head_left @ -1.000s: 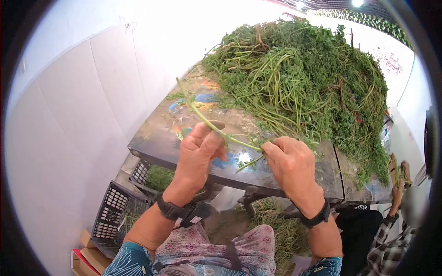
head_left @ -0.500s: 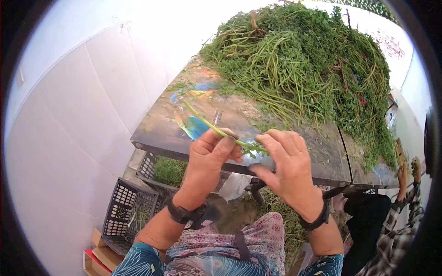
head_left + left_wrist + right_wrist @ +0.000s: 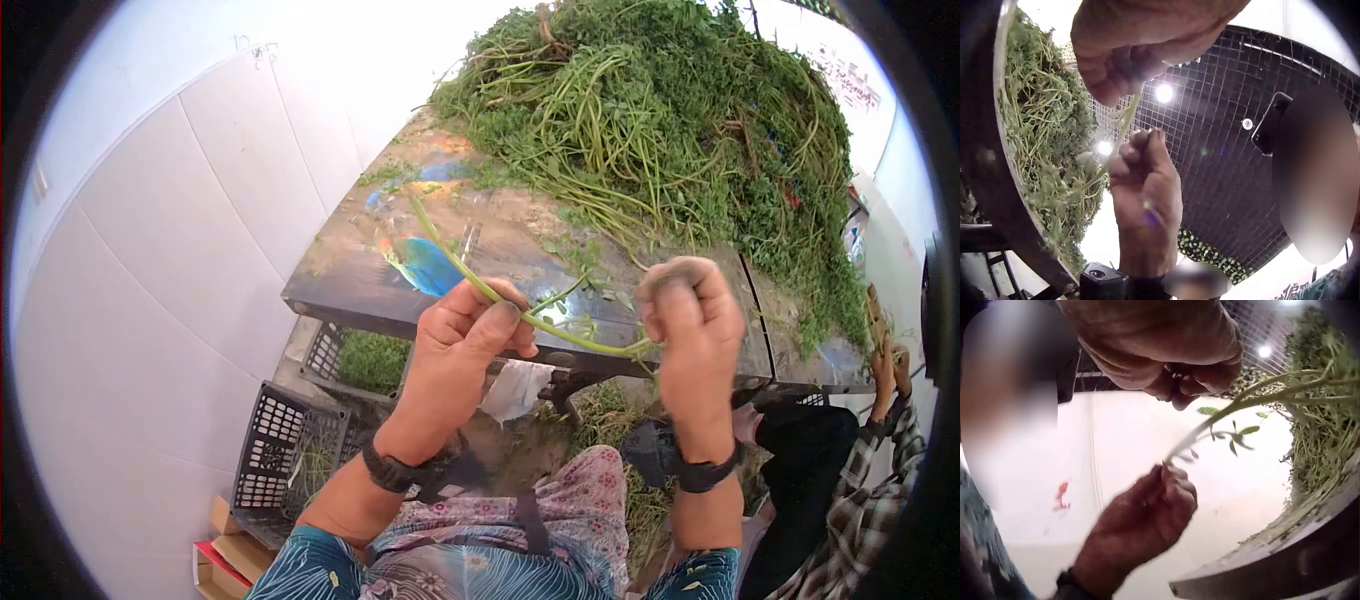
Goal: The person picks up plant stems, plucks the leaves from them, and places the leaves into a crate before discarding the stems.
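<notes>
A long green stem [image 3: 570, 338] with a short leafy side shoot slants across the space in front of the body. My left hand [image 3: 465, 330] pinches it between thumb and fingers near its middle. One part rises to the upper left over the table; the other bends right, towards my right hand [image 3: 695, 310]. That hand's fingers are curled with their tips together, right by the stem's right end, and nothing clearly shows between them. In the right wrist view, the stem [image 3: 1235, 405] carries a few small leaves and passes apart from the curled right fingers [image 3: 1188, 394].
A big heap of leafy green stems [image 3: 650, 130] covers the back of the worn table [image 3: 350, 260]. Black plastic crates [image 3: 270, 450] stand low at the left, with greens in them. Another person's hands [image 3: 885, 370] work at the far right. Plant scraps [image 3: 600, 410] lie below the table.
My right hand came off the stem, spread its thumb and fingers near the left hand, then moved right and curled. The left hand kept its pinch and shifted slightly right and down.
</notes>
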The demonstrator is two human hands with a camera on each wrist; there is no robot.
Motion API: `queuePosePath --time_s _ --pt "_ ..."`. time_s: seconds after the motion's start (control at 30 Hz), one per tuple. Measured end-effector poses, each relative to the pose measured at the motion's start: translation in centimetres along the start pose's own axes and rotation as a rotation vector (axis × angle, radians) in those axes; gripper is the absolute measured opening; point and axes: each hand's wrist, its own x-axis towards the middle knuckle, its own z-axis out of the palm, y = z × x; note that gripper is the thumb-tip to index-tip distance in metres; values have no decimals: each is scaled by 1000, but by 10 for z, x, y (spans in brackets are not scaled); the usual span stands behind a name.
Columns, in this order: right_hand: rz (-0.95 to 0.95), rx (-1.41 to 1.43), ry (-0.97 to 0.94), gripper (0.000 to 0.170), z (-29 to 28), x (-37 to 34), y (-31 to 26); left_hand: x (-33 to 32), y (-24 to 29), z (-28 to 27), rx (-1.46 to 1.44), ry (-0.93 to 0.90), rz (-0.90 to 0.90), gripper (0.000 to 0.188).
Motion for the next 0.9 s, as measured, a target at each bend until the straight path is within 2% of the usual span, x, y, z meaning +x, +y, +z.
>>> queuePosePath --time_s 0.07,0.2,0.27,0.4,0.47,0.57,0.67,0.77,0.8,0.9 --pt "236 430 -13 8 -19 3 1 -3 5 -1 53 -29 2 16" --pt "387 592 -63 11 -44 -4 9 -9 13 -10 61 -150 22 12" --pt "454 596 -73 10 -48 -10 13 -13 14 -11 134 -152 7 12" --pt "551 622 -183 8 -39 -21 28 -19 6 -18 386 -203 -52 12" --pt "614 653 -261 12 -27 -24 34 -24 1 -16 414 -209 -107 12" --pt "605 543 -347 20 -1 -27 30 -30 -6 -12 422 -205 -172 13" --pt "508 431 -328 26 22 -29 21 -33 -9 -10 476 -198 -220 12" --pt "397 316 -299 23 31 -29 25 -35 -11 -12 532 -228 -212 13" --pt "352 138 -283 18 29 -28 26 -35 -10 -12 552 -249 -208 14" --pt "305 87 -225 14 29 -31 27 -35 -10 -14 550 -275 -227 15"
